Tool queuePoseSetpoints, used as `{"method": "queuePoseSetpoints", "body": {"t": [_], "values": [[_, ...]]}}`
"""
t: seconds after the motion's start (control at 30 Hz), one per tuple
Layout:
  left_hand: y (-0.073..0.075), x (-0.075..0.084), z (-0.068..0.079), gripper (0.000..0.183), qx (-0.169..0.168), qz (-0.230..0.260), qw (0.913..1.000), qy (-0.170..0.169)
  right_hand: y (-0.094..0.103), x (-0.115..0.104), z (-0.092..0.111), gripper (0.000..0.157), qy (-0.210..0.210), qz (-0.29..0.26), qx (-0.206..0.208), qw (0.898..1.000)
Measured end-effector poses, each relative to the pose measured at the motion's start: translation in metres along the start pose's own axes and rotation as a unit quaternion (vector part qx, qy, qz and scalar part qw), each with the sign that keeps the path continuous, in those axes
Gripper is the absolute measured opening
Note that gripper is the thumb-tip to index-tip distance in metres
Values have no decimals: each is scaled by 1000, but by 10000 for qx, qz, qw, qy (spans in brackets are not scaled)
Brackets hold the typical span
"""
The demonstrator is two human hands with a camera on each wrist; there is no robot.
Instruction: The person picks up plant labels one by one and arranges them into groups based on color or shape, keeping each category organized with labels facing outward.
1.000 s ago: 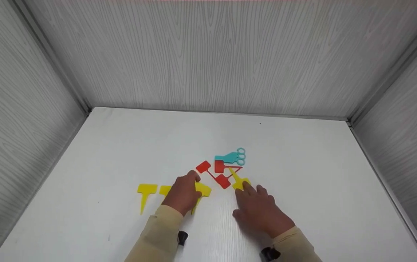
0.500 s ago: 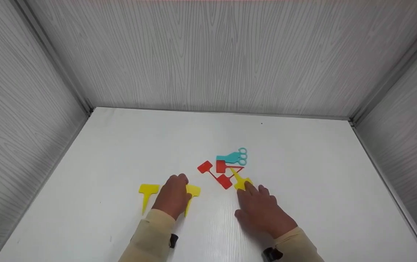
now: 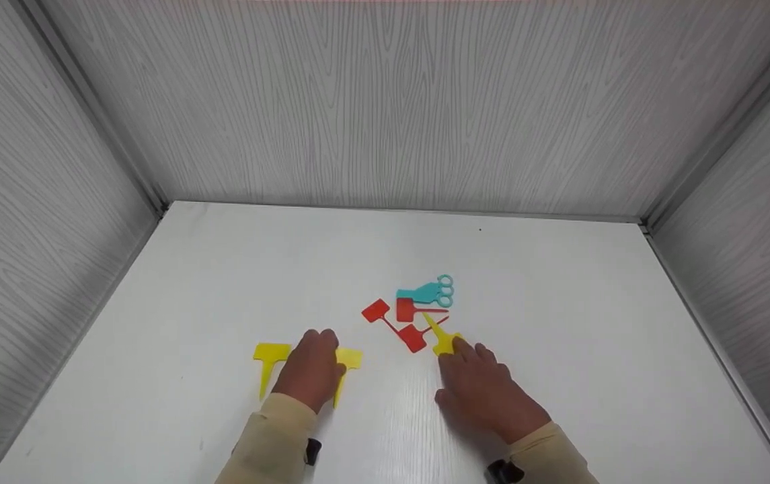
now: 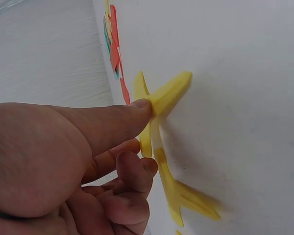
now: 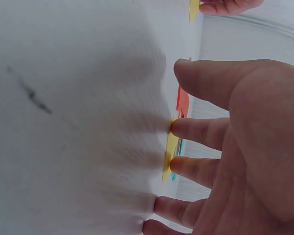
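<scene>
My left hand (image 3: 311,368) pinches a yellow T-shaped plant label (image 3: 351,358) between thumb and fingers, just over the table. In the left wrist view another yellow label (image 4: 172,196) lies by the curled lower fingers; the hand hides it in the head view. A further yellow label (image 3: 272,351) lies just left of this hand, stem toward me. My right hand (image 3: 489,393) has its fingers spread and fairly straight. Two of its fingertips press on a yellow label (image 5: 168,152) flat on the table, whose stem points at the red labels. Its thumb stands apart from that label.
Red plant labels (image 3: 376,310) lie crossed in a loose group at the middle of the white table (image 3: 559,302). Flat teal pieces with ring ends (image 3: 425,293) lie just behind them. Grey wood-grain panels (image 3: 385,101) stand at the back and both sides.
My left hand has moved left and slightly toward me with the pinched yellow label, covering the yellow label that lay beside it. My right hand has stayed nearly still on its label.
</scene>
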State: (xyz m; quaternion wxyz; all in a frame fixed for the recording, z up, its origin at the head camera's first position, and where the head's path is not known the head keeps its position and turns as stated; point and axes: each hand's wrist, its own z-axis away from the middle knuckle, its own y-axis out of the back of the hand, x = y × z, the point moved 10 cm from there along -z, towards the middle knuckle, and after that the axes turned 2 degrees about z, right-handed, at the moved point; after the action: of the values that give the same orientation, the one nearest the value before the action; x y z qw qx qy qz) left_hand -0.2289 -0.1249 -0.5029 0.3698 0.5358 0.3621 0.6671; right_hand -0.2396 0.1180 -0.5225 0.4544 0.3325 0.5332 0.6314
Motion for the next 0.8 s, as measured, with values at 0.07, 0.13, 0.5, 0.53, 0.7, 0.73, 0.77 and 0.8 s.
{"method": "queuePoseSetpoints", "body": {"t": [0.07,0.13,0.5,0.53,0.7,0.73,0.77,0.8], "values": [[-1,-1,0,42,-10,7,10000,-14,1,0,1,57,8,-25,13,10000],[-1,-2,-1,41,-16,-1,10000,-32,0,2,2,56,-70,-155,-45,9998],[7,-5,3,41,142,-46,9998,-144,10,14,-8,60,-822,-816,295,9928],[9,-5,3,43,151,-47,9997,-207,12,17,-10,61,-928,-915,329,9909],[11,-4,1,59,-107,-450,9955,-825,15,31,-18,59,-1363,-1364,449,9802],[10,-4,1,63,-197,-540,9940,-930,16,33,-19,58,-1409,-1394,464,9791],[10,-4,1,66,-276,-622,9924,-1022,17,34,-20,58,-1452,-1398,476,9783],[9,-5,0,68,-348,-690,9910,-1098,17,35,-21,58,-1474,-1389,489,9780]]}}
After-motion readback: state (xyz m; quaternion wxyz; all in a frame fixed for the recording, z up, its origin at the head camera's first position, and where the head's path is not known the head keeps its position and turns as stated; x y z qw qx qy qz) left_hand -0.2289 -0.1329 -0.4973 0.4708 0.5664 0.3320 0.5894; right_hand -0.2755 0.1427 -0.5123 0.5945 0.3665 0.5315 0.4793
